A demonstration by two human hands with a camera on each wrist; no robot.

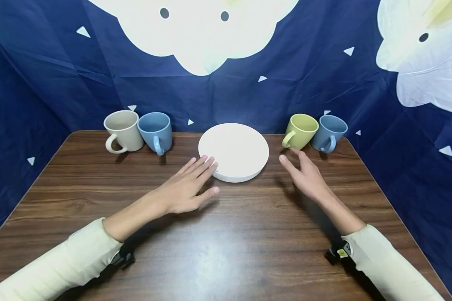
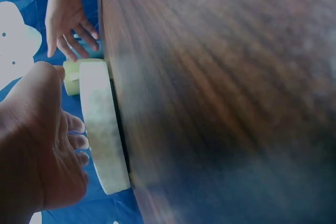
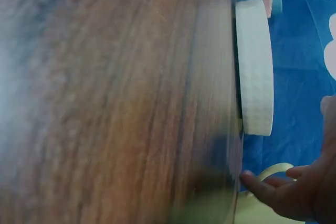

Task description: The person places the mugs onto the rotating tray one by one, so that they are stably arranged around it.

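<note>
In the head view a white round flat-topped stand point(image 1: 233, 151) with a low side wall sits at the table's back middle. My left hand point(image 1: 184, 190) is spread palm down, its fingertips at the stand's front left edge; I cannot tell whether they touch it. My right hand point(image 1: 306, 175) reaches toward the yellow-green mug point(image 1: 304, 130), with fingers near the handle and nothing in its grasp. Behind that mug's right side stands a blue mug point(image 1: 329, 133). The right wrist view shows my fingers beside the mug's handle point(image 3: 275, 170); contact is unclear.
At the back left stand a greyish-white mug point(image 1: 123, 130) and another blue mug point(image 1: 155, 131), side by side. The brown wooden table point(image 1: 233, 234) ends at a dark blue cloth point(image 1: 143, 88) printed with white shapes, which hangs behind and at both sides.
</note>
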